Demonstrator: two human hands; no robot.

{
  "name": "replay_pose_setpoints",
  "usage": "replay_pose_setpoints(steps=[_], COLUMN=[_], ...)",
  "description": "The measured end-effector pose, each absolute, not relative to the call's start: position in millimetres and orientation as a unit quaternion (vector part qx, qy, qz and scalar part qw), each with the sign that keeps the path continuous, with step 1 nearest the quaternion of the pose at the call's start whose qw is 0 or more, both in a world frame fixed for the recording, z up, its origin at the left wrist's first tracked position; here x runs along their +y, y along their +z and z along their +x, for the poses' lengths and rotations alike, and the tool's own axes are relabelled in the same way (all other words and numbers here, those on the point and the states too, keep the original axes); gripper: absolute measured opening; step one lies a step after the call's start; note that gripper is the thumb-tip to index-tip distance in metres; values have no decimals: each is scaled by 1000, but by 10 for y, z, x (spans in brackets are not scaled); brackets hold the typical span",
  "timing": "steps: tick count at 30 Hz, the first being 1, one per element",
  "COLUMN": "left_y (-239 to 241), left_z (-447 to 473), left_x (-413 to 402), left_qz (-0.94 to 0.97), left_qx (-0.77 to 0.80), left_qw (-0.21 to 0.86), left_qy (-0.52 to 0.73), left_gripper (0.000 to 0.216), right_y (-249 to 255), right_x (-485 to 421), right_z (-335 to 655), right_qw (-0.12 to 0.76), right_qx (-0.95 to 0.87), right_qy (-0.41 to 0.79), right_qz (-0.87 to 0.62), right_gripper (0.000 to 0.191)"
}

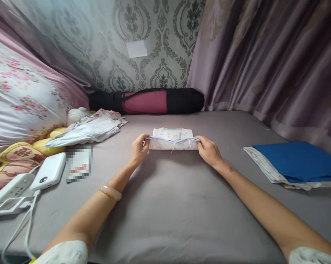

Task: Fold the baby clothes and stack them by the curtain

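Note:
A small white garment with blue trim [173, 138] lies folded on the grey bed sheet [170, 205], in the middle of the view. My left hand [139, 149] pinches its near left corner, fingers closed on the blue-edged hem. My right hand [208, 150] pinches the near right corner the same way. The hem is stretched taut between both hands, slightly lifted above the folded layers. A pale bangle sits on my left wrist.
A loose pile of pale clothes [89, 130] lies to the left, by a floral pillow [22, 95]. A white power bank [48, 171] and power strip [8, 192] sit at the left edge. Folded blue cloth [300, 161] lies right. A black and maroon roll bag [147, 101] lines the wall.

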State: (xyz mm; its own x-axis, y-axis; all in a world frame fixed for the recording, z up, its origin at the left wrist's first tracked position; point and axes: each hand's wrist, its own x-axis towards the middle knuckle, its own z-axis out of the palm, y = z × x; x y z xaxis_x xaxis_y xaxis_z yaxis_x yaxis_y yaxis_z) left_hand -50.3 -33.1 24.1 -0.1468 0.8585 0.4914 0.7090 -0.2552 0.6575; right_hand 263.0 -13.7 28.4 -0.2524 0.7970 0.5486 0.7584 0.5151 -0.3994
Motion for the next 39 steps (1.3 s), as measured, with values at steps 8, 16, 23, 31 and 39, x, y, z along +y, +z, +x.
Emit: replay_pose_setpoints(steps=[8,16,23,31,39], left_y=[91,-65,-145,-108,-19], left_z=[-433,-441,-469,-451,-391], left_x=[261,658,800,816,811], left_qz=[630,640,620,589,559], left_qx=[622,653,706,746,790], left_qw=[20,53,76,88,82], left_qy=[464,401,334,298,240], left_gripper=[22,20,14,22,29], right_y=[262,86,12,53,100], right_x=[338,726,857,929,899], right_z=[2471,2455,2498,2418,2292], right_qw=[340,239,216,207,173], right_qx=[-749,-748,-742,-689,-641], right_qy=[-22,18,52,90,77], right_qz=[-567,-619,-632,-688,-743], right_gripper=[36,34,29,29,31])
